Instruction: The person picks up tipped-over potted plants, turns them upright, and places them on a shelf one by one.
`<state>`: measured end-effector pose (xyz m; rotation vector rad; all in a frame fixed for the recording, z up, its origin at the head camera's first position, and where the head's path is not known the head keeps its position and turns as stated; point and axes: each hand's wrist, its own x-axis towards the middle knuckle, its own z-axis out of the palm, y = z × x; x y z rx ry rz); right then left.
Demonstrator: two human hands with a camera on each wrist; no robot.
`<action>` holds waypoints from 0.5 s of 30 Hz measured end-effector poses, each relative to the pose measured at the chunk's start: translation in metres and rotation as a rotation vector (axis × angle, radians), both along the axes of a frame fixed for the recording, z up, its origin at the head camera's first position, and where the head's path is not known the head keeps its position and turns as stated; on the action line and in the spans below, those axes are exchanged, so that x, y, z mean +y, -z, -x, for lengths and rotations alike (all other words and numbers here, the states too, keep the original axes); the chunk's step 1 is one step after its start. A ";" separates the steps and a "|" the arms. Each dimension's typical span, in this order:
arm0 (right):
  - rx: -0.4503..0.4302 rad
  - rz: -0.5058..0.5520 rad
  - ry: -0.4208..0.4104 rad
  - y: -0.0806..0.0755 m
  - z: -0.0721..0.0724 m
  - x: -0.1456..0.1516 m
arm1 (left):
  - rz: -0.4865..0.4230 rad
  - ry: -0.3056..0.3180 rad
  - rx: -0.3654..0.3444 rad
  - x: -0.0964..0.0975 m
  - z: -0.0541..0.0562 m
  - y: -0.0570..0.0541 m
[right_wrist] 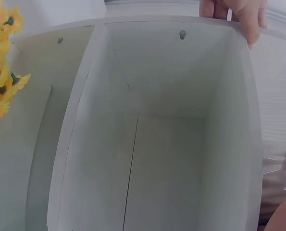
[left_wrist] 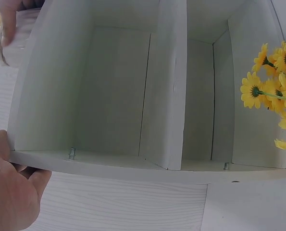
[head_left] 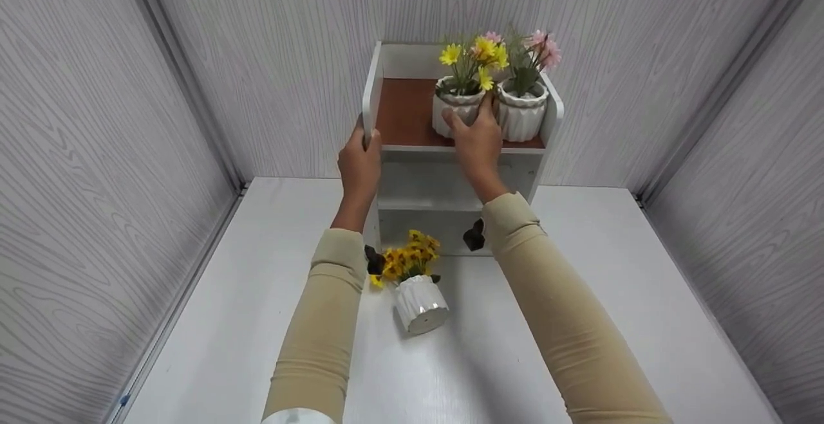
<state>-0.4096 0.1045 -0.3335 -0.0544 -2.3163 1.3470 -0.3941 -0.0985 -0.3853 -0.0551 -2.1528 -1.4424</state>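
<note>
A small white shelf unit [head_left: 421,204] with a brown top board [head_left: 405,112] stands against the back wall. My left hand [head_left: 360,170] grips the edge of its left side panel [head_left: 371,86]; in the left wrist view, that hand [left_wrist: 13,190] has its fingers round the board. On the top board, my right hand [head_left: 479,147] holds a white ribbed pot [head_left: 444,112] of yellow flowers, thumb and fingers on its sides. Close on its right stands another white pot [head_left: 521,118] with pink flowers. The right wrist view shows only part of the right hand [right_wrist: 282,214].
A third white pot [head_left: 418,305] with yellow-orange flowers [head_left: 409,257] lies tipped on the white table [head_left: 193,347], in front of the shelf. Two lower compartments open toward me. Wood-grain panels [head_left: 77,154] enclose the table at the back and both sides.
</note>
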 end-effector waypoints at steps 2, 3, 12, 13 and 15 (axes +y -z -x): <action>-0.005 -0.027 0.015 0.001 -0.003 0.000 | 0.000 0.002 0.001 0.000 0.000 0.000; -0.004 -0.039 0.022 0.002 -0.005 0.000 | 0.000 0.003 0.003 -0.001 0.000 -0.001; 0.061 -0.011 -0.011 0.009 -0.020 0.007 | -0.003 0.008 0.014 0.000 0.001 0.000; 0.075 -0.006 -0.020 0.010 -0.022 0.008 | -0.005 0.007 0.016 0.000 0.001 0.001; 0.108 -0.008 -0.026 0.011 -0.026 0.010 | -0.005 -0.002 0.021 0.000 0.001 0.001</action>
